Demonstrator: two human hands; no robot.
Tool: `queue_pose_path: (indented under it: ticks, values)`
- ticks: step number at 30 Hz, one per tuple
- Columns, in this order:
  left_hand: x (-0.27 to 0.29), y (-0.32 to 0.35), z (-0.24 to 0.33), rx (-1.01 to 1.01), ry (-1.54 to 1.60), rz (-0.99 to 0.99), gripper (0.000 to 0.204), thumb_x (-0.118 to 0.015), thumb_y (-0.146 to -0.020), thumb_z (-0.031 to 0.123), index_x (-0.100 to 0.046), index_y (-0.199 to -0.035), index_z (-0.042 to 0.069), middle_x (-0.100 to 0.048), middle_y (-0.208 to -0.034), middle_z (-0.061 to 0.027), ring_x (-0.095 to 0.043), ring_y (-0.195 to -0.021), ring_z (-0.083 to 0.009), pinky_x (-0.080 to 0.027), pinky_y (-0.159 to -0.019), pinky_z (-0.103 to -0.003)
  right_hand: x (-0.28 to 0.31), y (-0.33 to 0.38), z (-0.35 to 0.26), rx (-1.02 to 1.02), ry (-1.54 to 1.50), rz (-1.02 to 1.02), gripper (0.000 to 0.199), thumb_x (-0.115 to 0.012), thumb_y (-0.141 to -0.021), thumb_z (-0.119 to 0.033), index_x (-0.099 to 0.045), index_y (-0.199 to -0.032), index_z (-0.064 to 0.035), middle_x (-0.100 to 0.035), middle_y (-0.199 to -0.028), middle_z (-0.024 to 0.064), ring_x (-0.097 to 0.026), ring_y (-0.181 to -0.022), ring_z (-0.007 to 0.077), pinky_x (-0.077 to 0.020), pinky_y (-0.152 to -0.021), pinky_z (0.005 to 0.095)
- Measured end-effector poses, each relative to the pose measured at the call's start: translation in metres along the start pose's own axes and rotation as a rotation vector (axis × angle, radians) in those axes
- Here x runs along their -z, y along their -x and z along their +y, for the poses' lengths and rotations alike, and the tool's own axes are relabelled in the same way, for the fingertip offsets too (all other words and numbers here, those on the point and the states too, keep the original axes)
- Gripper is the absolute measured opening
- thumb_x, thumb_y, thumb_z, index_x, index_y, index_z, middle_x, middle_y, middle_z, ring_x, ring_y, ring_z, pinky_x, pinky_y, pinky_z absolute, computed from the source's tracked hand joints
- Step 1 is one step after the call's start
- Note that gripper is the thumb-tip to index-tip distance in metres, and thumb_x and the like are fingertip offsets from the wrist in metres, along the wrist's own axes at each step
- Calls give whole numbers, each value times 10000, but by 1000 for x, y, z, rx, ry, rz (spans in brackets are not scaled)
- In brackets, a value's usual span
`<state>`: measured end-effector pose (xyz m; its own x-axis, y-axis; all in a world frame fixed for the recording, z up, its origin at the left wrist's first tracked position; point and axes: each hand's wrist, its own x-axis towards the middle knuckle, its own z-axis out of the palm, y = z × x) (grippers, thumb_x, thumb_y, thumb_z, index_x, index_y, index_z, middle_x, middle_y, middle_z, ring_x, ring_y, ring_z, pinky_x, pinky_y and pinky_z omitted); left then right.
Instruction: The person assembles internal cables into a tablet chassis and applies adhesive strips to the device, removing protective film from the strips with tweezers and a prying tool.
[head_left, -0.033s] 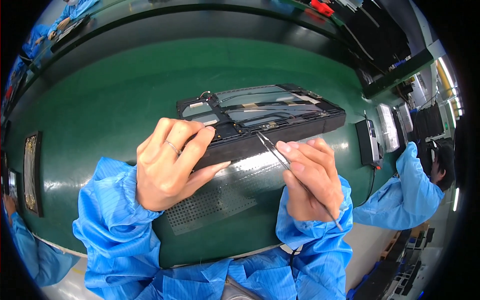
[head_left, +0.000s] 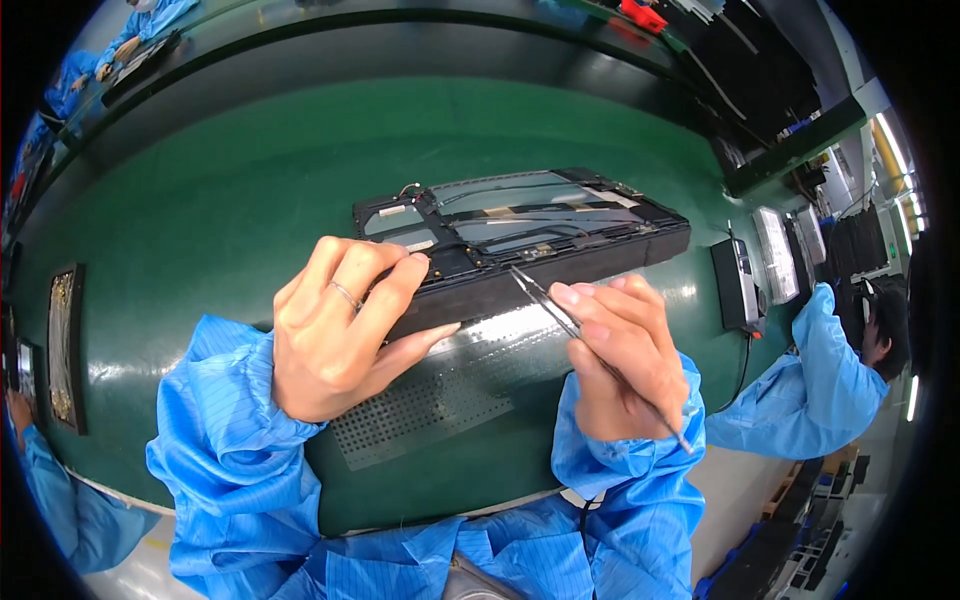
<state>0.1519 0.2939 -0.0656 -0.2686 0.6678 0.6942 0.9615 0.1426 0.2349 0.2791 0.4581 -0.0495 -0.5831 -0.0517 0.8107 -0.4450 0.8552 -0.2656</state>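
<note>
A flat black electronic device housing (head_left: 460, 257), with grey panels, thin cables and small connectors, rests on a thick black block (head_left: 600, 262) on the bench. My left hand (head_left: 340, 330) clasps its near left corner, fingertips on top and thumb against the block's front side. In my right hand (head_left: 630, 345) is a pair of metal tweezers (head_left: 550, 303), pinched between thumb and fingers. Their tips point at the housing's near edge, just right of my left fingertips. Whether the tips hold any small part, or touch the edge, is too fine to make out.
A perforated sheet (head_left: 410, 425) lies on the green bench (head_left: 240, 190) before me. At left is a dark tray (head_left: 66, 350) of thin wires. A black box (head_left: 735, 285) and clear trays (head_left: 775, 255) stand right. People in blue sleeves (head_left: 800, 390) work nearby.
The tweezer tips have shifted very slightly left along the housing's near edge, and the tweezers' back end has tilted a little. My left hand and the housing look unmoved.
</note>
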Motion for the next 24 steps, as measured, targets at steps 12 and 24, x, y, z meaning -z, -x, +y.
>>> queue_pose_path:
  ticks: [12, 24]
  values:
    - [-5, -8, -1, -148, -38, -32, 472, -701, -388, 61, -524, -816, -29, -510, -754, -124, -506, -640, -259, -437, -566, -322, 6, 3, 5, -214, -295, 105, 230, -607, -645, 88, -548, -852, 7, -598, -863, 157, -579, -779, 246, -414, -755, 365]
    - [20, -46, -56, -311, -484, -37, 230, -559, -467, 6, -438, -663, 12, -447, -709, -121, -438, -615, -247, -379, -554, -342, 17, 41, 24, -372, -224, 408, 106, -565, -657, 84, -566, -755, 42, -606, -803, 159, -559, -694, 210, -411, -716, 328]
